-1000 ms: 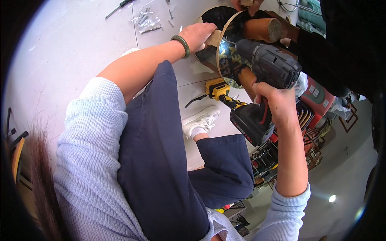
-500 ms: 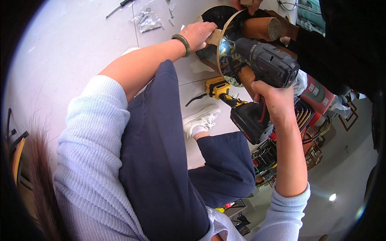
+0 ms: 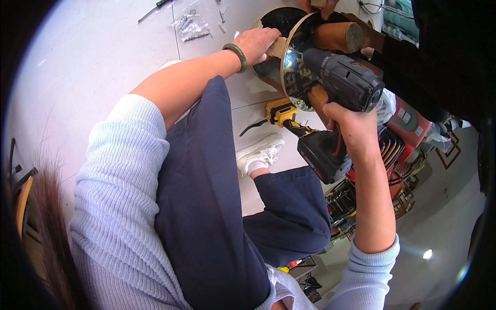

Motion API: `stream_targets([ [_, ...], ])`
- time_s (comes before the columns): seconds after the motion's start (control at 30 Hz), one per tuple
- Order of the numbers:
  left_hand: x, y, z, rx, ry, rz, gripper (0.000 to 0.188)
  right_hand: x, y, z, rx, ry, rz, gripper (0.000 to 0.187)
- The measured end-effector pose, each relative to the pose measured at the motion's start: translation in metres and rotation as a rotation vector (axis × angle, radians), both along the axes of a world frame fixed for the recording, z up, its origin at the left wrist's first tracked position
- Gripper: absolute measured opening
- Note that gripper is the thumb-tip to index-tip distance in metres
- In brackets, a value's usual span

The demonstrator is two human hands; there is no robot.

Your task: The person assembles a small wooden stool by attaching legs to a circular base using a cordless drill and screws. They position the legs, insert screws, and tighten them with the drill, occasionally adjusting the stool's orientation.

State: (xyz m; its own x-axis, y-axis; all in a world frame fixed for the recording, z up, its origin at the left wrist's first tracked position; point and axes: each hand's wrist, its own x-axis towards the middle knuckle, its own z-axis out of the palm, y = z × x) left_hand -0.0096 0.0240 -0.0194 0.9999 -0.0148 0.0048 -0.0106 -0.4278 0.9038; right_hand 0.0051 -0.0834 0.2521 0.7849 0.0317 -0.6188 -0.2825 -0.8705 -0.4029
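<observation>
In my right hand [image 3: 351,126] is the handle of a black cordless drill [image 3: 347,77], fingers wrapped round it. The drill's front end, with its light shining, points at the dark face of a round wooden board [image 3: 293,77]. The board stands on edge, and short round wooden legs [image 3: 330,37] stick out from that face. My left hand [image 3: 256,45], with a green bangle on the wrist, closes on a small wooden block [image 3: 277,47] between this board and a second dark disc [image 3: 275,19] behind it. The drill's tip against the board is hard to make out.
Another person's hand [image 3: 326,9] holds a wooden piece at the upper right. A yellow and black power tool [image 3: 281,111] lies on the floor below the board. Near the top are a plastic bag of hardware [image 3: 188,25], loose screws [image 3: 222,16] and a screwdriver [image 3: 155,10].
The picture has shifted very slightly. Both hands, the drill and the board keep nearly the same places relative to each other.
</observation>
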Motion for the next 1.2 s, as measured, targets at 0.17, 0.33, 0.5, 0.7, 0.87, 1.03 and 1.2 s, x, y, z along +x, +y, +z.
stream_targets([
  [0.17,0.0011,0.0008,0.0015,0.022,0.021,-0.018,0.056,-0.0003,0.0010,-0.0027,-0.023,-0.008,-0.008,0.025],
  [0.33,0.0003,0.0010,0.0003,0.005,0.004,-0.006,0.057,0.0007,0.0023,-0.0030,-0.027,-0.001,-0.004,0.024],
  [0.5,0.0014,0.0007,-0.0037,0.002,0.005,-0.020,0.058,-0.0012,0.0004,-0.0073,0.001,-0.006,0.013,0.021],
  [0.7,0.0030,0.0002,-0.0034,0.008,-0.034,-0.007,0.055,-0.0051,-0.0015,-0.0049,-0.033,-0.022,0.026,0.023],
  [0.87,0.0040,-0.0001,-0.0056,0.012,-0.053,0.003,0.056,-0.0048,-0.0018,-0.0070,0.002,-0.012,-0.001,0.020],
  [1.03,0.0042,0.0011,-0.0064,0.014,-0.060,-0.011,0.057,-0.0024,-0.0037,-0.0066,0.018,0.000,0.004,0.021],
  [1.2,0.0028,0.0015,-0.0050,0.001,-0.060,-0.012,0.059,-0.0003,-0.0039,-0.0079,-0.009,0.010,0.035,0.021],
])
